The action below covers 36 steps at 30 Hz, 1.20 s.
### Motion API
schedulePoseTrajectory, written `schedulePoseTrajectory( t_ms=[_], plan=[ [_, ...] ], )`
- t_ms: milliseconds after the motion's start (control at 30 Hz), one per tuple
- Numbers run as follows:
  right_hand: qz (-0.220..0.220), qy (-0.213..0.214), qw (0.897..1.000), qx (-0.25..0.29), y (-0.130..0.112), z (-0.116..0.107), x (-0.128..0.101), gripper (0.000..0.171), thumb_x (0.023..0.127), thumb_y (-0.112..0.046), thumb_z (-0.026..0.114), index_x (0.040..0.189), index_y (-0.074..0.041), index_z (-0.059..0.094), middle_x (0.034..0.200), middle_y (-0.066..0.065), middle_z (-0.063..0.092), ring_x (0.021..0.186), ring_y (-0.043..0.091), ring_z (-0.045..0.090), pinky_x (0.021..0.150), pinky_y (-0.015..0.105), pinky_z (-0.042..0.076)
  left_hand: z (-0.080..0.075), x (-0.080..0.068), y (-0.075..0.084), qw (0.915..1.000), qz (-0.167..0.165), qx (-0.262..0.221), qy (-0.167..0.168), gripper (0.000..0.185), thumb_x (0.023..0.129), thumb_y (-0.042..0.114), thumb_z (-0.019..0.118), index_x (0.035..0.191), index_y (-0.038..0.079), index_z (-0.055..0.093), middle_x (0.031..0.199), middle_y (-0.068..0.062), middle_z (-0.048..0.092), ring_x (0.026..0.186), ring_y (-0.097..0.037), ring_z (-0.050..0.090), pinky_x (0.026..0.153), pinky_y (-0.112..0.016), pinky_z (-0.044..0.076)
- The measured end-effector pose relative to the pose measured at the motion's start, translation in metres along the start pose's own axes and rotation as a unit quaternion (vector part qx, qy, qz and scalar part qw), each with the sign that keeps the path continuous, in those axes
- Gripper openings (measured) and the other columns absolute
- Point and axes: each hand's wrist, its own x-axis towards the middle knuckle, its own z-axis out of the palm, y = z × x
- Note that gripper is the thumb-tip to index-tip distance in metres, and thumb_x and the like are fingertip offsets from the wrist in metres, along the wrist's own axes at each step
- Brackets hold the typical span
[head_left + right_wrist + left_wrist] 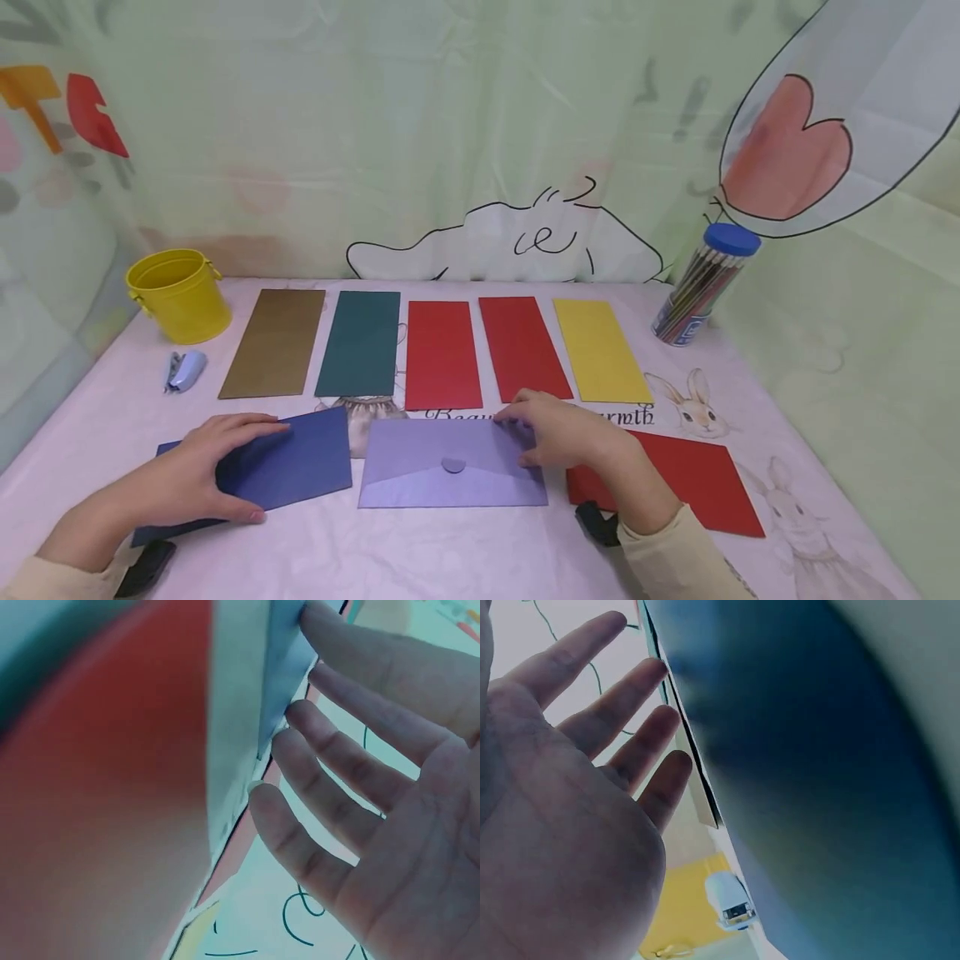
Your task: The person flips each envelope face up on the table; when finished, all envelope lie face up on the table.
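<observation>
A lavender envelope (412, 450) with a round tab on its flap lies flat at the front middle. My right hand (562, 429) is at its right end, fingertips by the upper right corner and thumb over the flap. In the right wrist view the fingers (322, 787) are extended, with nothing gripped. A dark blue envelope (307, 458) lies slightly turned at the left. Over its left half is my left hand (180, 475), thumb and fingers spread apart; the left wrist view shows straight fingers (622, 705). Partly behind my right forearm lies a red envelope (697, 483).
Behind, a row holds a brown envelope (273, 346), a dark green one (358, 343), two red ones (442, 354) and a yellow one (603, 350). A yellow bucket (183, 304) and a light blue stapler (185, 371) stand left; a pencil jar (701, 287) stands right.
</observation>
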Motion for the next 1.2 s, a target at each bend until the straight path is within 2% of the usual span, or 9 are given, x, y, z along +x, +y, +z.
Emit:
schedulePoseTrajectory(
  t_ms=[200, 467, 600, 700, 900, 933, 1133, 1167, 1200],
  plan=[
    [-0.043, 0.015, 0.999, 0.007, -0.019, -0.003, 0.000, 0.047, 0.081, -0.010, 0.083, 0.126, -0.012, 0.070, 0.115, 0.001, 0.061, 0.102, 0.018, 0.058, 0.084, 0.034, 0.055, -0.003, 0.002, -0.003, 0.9998, 0.014, 0.006, -0.008, 0.088, 0.070, 0.059, 0.085, 0.144, 0.023, 0.054, 0.147, -0.012, 0.046, 0.133, -0.041, 0.038, 0.097, -0.068, 0.038],
    [-0.115, -0.008, 0.993, -0.007, -0.087, 0.013, 0.037, 0.061, 0.083, -0.030, 0.083, 0.139, -0.018, 0.062, 0.131, 0.001, 0.058, 0.116, 0.014, 0.054, 0.092, 0.029, 0.051, -0.006, 0.005, -0.004, 0.9994, 0.015, -0.008, -0.031, 0.089, 0.071, 0.061, 0.084, 0.147, 0.030, 0.050, 0.152, -0.012, 0.042, 0.137, -0.044, 0.034, 0.100, -0.071, 0.033],
    [-0.122, -0.020, 0.992, -0.014, -0.114, 0.026, 0.053, 0.077, 0.078, -0.042, 0.086, 0.146, -0.020, 0.055, 0.145, 0.001, 0.049, 0.133, 0.017, 0.045, 0.100, 0.034, 0.047, -0.005, -0.003, -0.012, 0.9978, 0.061, -0.025, 0.007, 0.089, 0.071, 0.056, 0.087, 0.148, 0.030, 0.050, 0.155, -0.006, 0.040, 0.141, -0.025, 0.033, 0.111, -0.033, 0.029],
    [-0.126, -0.017, 0.991, -0.030, -0.127, 0.035, 0.061, 0.085, 0.075, -0.047, 0.087, 0.147, -0.019, 0.053, 0.150, 0.001, 0.045, 0.139, 0.019, 0.039, 0.104, 0.034, 0.044, -0.006, -0.013, -0.021, 0.9954, 0.080, -0.038, 0.036, 0.088, 0.071, 0.049, 0.089, 0.148, 0.028, 0.051, 0.155, -0.002, 0.040, 0.139, -0.003, 0.029, 0.099, -0.006, 0.019],
    [-0.145, 0.001, 0.984, -0.102, -0.145, 0.046, 0.068, 0.084, 0.074, -0.054, 0.085, 0.144, -0.017, 0.056, 0.147, -0.001, 0.048, 0.138, 0.016, 0.039, 0.107, 0.027, 0.040, -0.011, -0.032, -0.046, 0.9964, 0.050, -0.058, 0.037, 0.087, 0.073, 0.034, 0.091, 0.149, 0.027, 0.048, 0.156, 0.003, 0.036, 0.136, 0.015, 0.018, 0.096, 0.000, 0.013],
    [-0.145, -0.001, 0.983, -0.114, -0.147, 0.047, 0.069, 0.084, 0.075, -0.056, 0.084, 0.144, -0.018, 0.057, 0.148, -0.002, 0.048, 0.140, 0.016, 0.038, 0.108, 0.027, 0.038, -0.011, -0.036, -0.051, 0.9968, 0.034, -0.065, 0.032, 0.088, 0.073, 0.031, 0.091, 0.149, 0.027, 0.047, 0.157, 0.001, 0.034, 0.134, 0.018, 0.016, 0.106, -0.007, 0.011],
    [-0.144, -0.028, 0.979, -0.142, -0.150, 0.054, 0.071, 0.084, 0.078, -0.059, 0.080, 0.147, -0.021, 0.054, 0.156, -0.003, 0.041, 0.145, 0.012, 0.032, 0.112, 0.026, 0.032, -0.011, -0.049, -0.071, 0.9972, 0.005, -0.070, 0.026, 0.090, 0.073, 0.024, 0.091, 0.150, 0.025, 0.045, 0.155, 0.026, 0.024, 0.131, 0.025, 0.008, 0.102, -0.004, 0.006],
    [-0.145, -0.033, 0.978, -0.144, -0.150, 0.054, 0.071, 0.083, 0.079, -0.059, 0.080, 0.147, -0.020, 0.054, 0.156, -0.003, 0.041, 0.145, 0.012, 0.032, 0.112, 0.026, 0.031, -0.011, -0.049, -0.073, 0.9973, 0.013, -0.068, 0.027, 0.090, 0.072, 0.023, 0.091, 0.150, 0.024, 0.046, 0.152, 0.032, 0.024, 0.133, 0.024, 0.008, 0.090, 0.002, 0.008],
    [-0.145, -0.036, 0.978, -0.146, -0.149, 0.054, 0.071, 0.082, 0.079, -0.058, 0.080, 0.147, -0.021, 0.054, 0.156, -0.003, 0.041, 0.145, 0.012, 0.033, 0.112, 0.026, 0.031, -0.011, -0.048, -0.075, 0.9972, 0.014, -0.070, 0.024, 0.090, 0.072, 0.023, 0.091, 0.150, 0.023, 0.046, 0.152, 0.032, 0.024, 0.133, 0.024, 0.008, 0.090, 0.002, 0.008]
  ],
)
